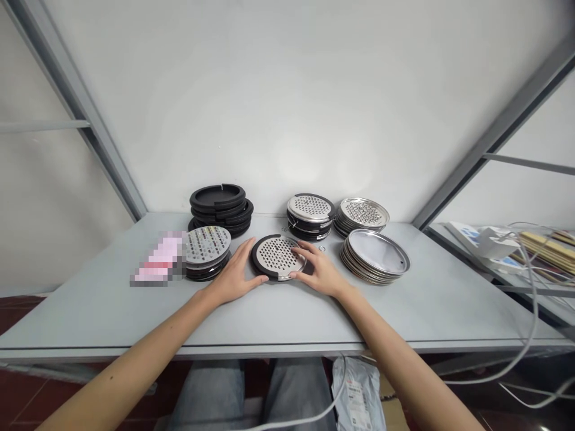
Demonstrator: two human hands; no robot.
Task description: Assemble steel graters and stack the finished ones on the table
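Gray table (305, 320): spans the lower half of the frame, against a white wall (291, 108).
Black rims (218, 206): stacked left of center, near the wall.
Bumpy gray disc (208, 244): tops a stack in front of the black rims, just beside my left hand (231, 278), the closest thing crowding it.
Pink patch (157, 263): pixelated, center left of the frame; I cannot tell what it covers.
Rimmed stack (311, 209): metal discs with black edging, right of center, beyond my right hand (320, 270).
Small ring (321, 248): lies on the tabletop between that hand and the smooth plates.
Smooth plates (377, 251): a metal stack right of center, with perforated plates (363, 212) behind.
White cable (534, 299): hangs down the right side of the frame.
Grater disc (276, 256): lies flat just below the frame's center, between my 2 hands, black edging around its left part, bare metal at right.
Left grip: thumb at the near-left edge, fingers along the far-left edge, cupping it.
Right grip: grasping its right side, thumb at the near edge, fingertips over the holes.
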